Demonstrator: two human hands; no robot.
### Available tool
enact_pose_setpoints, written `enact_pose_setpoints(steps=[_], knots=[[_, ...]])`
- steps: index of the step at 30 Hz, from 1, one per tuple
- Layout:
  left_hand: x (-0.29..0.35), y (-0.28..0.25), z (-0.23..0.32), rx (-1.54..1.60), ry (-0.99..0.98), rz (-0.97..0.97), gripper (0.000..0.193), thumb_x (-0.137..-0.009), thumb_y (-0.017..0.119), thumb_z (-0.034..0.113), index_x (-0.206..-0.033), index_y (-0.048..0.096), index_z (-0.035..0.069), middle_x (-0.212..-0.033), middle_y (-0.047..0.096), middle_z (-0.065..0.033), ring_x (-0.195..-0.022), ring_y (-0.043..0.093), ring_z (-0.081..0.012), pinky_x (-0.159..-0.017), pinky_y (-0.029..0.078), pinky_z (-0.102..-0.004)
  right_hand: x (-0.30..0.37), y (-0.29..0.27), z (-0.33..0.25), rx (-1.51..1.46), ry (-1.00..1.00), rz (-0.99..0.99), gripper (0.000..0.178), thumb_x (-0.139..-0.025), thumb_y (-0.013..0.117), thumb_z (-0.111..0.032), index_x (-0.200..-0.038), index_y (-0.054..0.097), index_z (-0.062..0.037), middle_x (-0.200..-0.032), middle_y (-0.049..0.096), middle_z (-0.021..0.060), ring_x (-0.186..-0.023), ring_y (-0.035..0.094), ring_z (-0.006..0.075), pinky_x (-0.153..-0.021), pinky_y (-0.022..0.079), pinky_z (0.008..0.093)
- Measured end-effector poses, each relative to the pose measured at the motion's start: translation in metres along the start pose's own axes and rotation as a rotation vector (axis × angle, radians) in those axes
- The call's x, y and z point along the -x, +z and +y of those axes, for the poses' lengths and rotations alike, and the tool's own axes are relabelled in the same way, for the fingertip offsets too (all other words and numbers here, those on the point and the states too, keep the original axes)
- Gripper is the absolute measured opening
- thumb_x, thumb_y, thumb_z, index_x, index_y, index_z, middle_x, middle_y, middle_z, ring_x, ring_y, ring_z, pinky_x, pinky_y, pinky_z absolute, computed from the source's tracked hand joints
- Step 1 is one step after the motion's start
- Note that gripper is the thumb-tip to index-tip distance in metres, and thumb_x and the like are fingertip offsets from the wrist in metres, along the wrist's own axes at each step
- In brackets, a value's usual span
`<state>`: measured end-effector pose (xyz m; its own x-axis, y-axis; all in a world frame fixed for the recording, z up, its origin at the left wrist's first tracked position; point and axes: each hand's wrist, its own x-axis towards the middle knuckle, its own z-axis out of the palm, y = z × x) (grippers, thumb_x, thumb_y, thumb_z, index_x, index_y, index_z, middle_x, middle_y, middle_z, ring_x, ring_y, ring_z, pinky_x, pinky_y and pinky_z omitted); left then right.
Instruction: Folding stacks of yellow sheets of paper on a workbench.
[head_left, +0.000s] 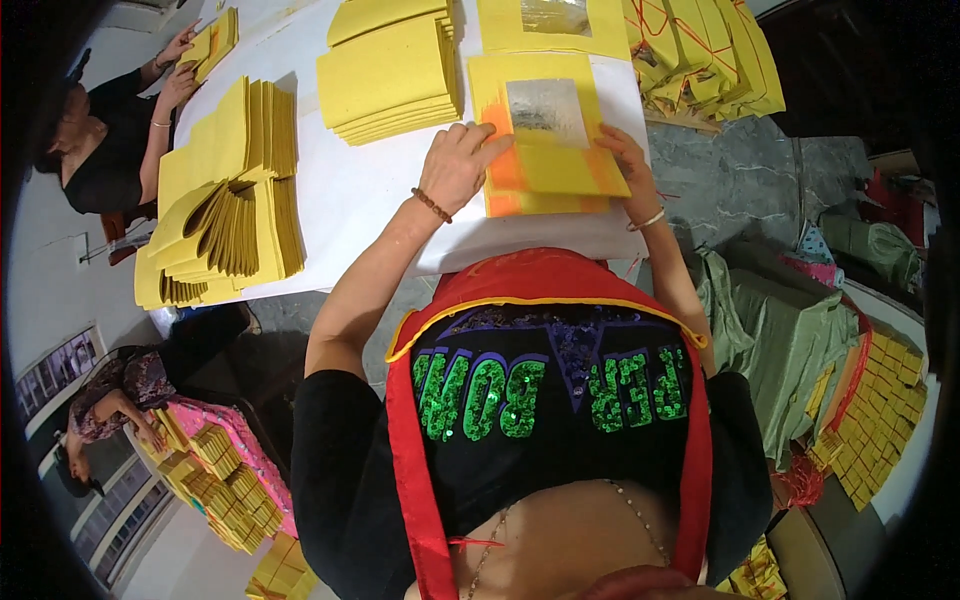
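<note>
A yellow paper sheet (541,78) with a silver foil patch and orange colouring lies in front of me on a white-covered table (310,190). Its near part is folded up over the lower part of the foil. At the left edge of the fold, my left hand (460,165) has its fingers curled, with thumb and forefinger gripping the paper. My right hand (632,170) pinches the opposite edge, its thumb partly hidden. Just beyond lies another foil-patched yellow sheet (600,35).
Stacks of folded yellow paper (388,85) stand left of the sheet, with more stacks (225,200) along the table's left side. Yellow bundles with red string (715,60) lie at the right. A co-worker's hands (180,65) hold yellow paper at far left; another person (120,400) handles bundles below.
</note>
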<state>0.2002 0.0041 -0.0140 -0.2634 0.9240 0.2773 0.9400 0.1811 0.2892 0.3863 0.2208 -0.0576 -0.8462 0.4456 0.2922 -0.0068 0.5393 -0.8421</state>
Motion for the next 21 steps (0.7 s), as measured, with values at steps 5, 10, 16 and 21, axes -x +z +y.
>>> enact_pose_setpoints(steps=[5, 10, 16, 21], knots=[[0.014, -0.026, 0.022, -0.092, 0.231, 0.078, 0.038, -0.070, 0.054, 0.004, -0.107, 0.059, 0.012, -0.102, 0.057, -0.0044, -0.094, 0.051, -0.0196, -0.074, 0.038, -0.0310, 0.008, -0.016, -0.041, 0.417, -0.225, 0.002, 0.027, -0.076, 0.062, -0.012, -0.103, 0.062, -0.0149, -0.125, 0.049, 0.0084, -0.120, 0.040, 0.0281, -0.098, 0.029, 0.0382], [0.034, -0.014, 0.033, 0.174, 0.111, 0.070, 0.026, -0.074, 0.055, 0.007, -0.099, 0.061, 0.008, -0.092, 0.060, -0.0064, -0.088, 0.054, -0.0214, -0.071, 0.042, -0.0330, 0.013, -0.021, -0.040, 0.212, -0.143, -0.400, 0.018, -0.079, 0.059, -0.017, -0.095, 0.065, -0.0142, -0.111, 0.059, 0.0060, -0.111, 0.049, 0.0228, -0.092, 0.031, 0.0368], [0.020, 0.001, 0.027, 0.552, -0.523, -0.031, 0.017, -0.083, 0.057, 0.017, -0.086, 0.059, 0.000, -0.069, 0.055, -0.0149, -0.065, 0.054, -0.0276, -0.057, 0.042, -0.0379, -0.009, -0.005, -0.038, 0.000, 0.489, -0.360, 0.030, -0.076, 0.067, -0.021, -0.102, 0.061, -0.0088, -0.092, 0.064, 0.0089, -0.081, 0.060, 0.0210, -0.069, 0.043, 0.0291], [0.016, 0.027, 0.013, 0.903, -0.782, 0.044, 0.022, -0.081, 0.059, 0.016, -0.095, 0.055, -0.001, -0.058, 0.050, -0.0092, -0.051, 0.047, -0.0181, -0.049, 0.038, -0.0314, -0.018, 0.005, -0.043, -0.048, 0.442, -0.090, 0.048, -0.077, 0.067, -0.016, -0.121, 0.050, -0.0058, -0.089, 0.061, 0.0039, -0.069, 0.053, 0.0096, -0.061, 0.043, 0.0234]])
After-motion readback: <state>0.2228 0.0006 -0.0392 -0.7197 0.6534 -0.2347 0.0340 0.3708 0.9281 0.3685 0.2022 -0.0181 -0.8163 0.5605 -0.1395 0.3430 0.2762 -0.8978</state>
